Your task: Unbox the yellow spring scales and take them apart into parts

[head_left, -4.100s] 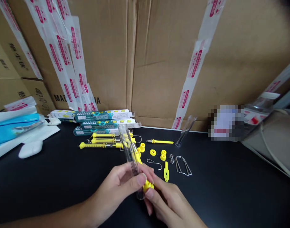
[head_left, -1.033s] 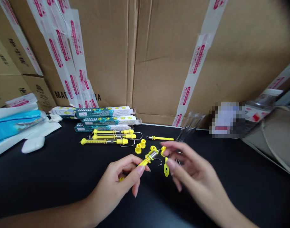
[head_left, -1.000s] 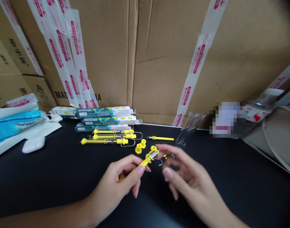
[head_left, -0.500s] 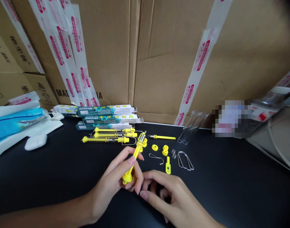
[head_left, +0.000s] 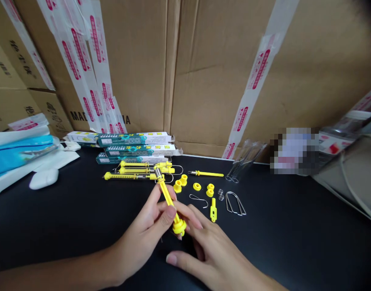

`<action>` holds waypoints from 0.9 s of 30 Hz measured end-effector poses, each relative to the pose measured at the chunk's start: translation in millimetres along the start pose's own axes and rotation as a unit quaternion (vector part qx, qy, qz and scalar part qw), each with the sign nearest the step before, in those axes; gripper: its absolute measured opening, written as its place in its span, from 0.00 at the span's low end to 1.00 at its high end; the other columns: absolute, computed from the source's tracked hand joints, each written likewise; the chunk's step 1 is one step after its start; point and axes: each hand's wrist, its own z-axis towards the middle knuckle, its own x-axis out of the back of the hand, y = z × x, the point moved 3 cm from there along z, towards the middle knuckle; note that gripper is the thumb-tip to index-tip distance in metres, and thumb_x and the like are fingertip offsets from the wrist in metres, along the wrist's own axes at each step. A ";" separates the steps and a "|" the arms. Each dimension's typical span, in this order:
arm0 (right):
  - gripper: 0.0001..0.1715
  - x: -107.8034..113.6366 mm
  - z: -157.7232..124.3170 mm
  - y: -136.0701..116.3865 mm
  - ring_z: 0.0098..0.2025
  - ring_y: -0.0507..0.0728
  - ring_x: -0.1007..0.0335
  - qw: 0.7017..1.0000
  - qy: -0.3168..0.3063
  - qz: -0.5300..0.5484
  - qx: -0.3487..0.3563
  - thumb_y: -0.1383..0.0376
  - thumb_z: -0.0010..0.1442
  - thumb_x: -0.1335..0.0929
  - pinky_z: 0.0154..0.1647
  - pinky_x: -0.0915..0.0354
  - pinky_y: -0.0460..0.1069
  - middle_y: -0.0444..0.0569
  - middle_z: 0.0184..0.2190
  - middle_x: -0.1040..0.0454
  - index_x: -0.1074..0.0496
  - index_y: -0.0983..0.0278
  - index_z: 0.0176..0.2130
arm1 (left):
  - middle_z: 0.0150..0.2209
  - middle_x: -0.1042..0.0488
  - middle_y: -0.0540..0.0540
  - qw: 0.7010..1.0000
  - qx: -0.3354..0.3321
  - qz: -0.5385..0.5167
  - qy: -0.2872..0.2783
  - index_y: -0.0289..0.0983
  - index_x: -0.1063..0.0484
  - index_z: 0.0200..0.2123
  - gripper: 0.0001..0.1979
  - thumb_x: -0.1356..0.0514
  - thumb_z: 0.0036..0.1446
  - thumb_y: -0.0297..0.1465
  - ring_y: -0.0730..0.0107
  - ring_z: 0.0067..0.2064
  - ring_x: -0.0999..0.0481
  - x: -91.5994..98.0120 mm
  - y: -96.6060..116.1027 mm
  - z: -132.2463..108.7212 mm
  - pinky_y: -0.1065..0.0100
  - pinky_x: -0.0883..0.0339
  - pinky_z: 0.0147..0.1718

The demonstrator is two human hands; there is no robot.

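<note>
My left hand [head_left: 153, 222] is closed around a yellow spring-scale rod [head_left: 167, 196], its thumb pressed on the shaft. A metal spring [head_left: 158, 173] sits at the rod's upper end and a yellow flanged cap [head_left: 179, 227] at its lower end. The rod leans with its top to the left. My right hand [head_left: 208, 246] is beside the cap, thumb stretched out and apart; its other fingertips are partly hidden behind my left fingers. Just beyond the hands lie yellow caps [head_left: 177, 186], a bent wire hook [head_left: 198, 200] and a yellow slotted piece [head_left: 213, 210].
Several assembled yellow spring scales [head_left: 127, 176] lie before stacked boxes [head_left: 136, 150]. Farther right are another yellow rod [head_left: 210, 173], small springs [head_left: 221, 195], wire loops [head_left: 235, 203] and clear tubes [head_left: 246, 161]. A white case [head_left: 44, 178] lies left; cardboard [head_left: 215, 81] walls the back.
My left hand has tilted the rod, its top swinging left and its capped end right. My right thumb has spread away from its fingers. Two yellow caps behind the rod are now uncovered.
</note>
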 end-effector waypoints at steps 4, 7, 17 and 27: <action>0.11 0.4 1.6 -2.2 0.38 0.55 0.30 0.999 -0.016 0.024 -0.038 0.55 0.66 0.31 0.39 0.31 0.49 0.45 0.37 0.31 0.23 0.58 0.44 | 0.33 0.21 0.49 1.000 -0.008 0.005 0.007 0.41 0.40 0.41 0.18 0.41 0.65 0.48 0.74 0.31 0.30 2.8 -2.7 1.5 0.72 0.40 0.30; 0.14 3.3 1.3 -1.9 0.32 0.53 0.34 0.996 0.001 0.045 -0.073 0.56 0.64 0.29 0.32 0.34 0.47 0.43 0.34 0.33 0.26 0.59 0.48 | 0.33 0.21 0.49 0.999 -0.036 0.006 -0.003 0.41 0.39 0.41 0.15 0.42 0.67 0.45 0.70 0.37 0.26 3.5 -1.0 3.4 0.68 0.36 0.38; 0.13 4.8 2.7 1.0 0.42 0.54 0.26 0.985 -0.025 0.158 -0.063 0.58 0.68 0.32 0.44 0.33 0.46 0.47 0.41 0.22 0.20 0.61 0.39 | 0.33 0.22 0.48 0.999 -0.033 0.005 -0.010 0.40 0.40 0.40 0.16 0.43 0.67 0.46 0.74 0.26 0.30 3.0 -5.1 3.2 0.71 0.37 0.25; 0.29 -1.1 -5.8 18.8 0.12 0.44 0.47 0.965 0.015 0.208 -0.161 0.46 0.71 0.41 0.12 0.49 0.40 0.38 0.18 0.37 0.25 0.64 0.36 | 0.30 0.24 0.51 0.994 -0.028 0.042 0.101 0.38 0.37 0.36 0.21 0.35 0.58 0.49 0.73 0.31 0.29 15.9 -8.4 11.9 0.69 0.36 0.32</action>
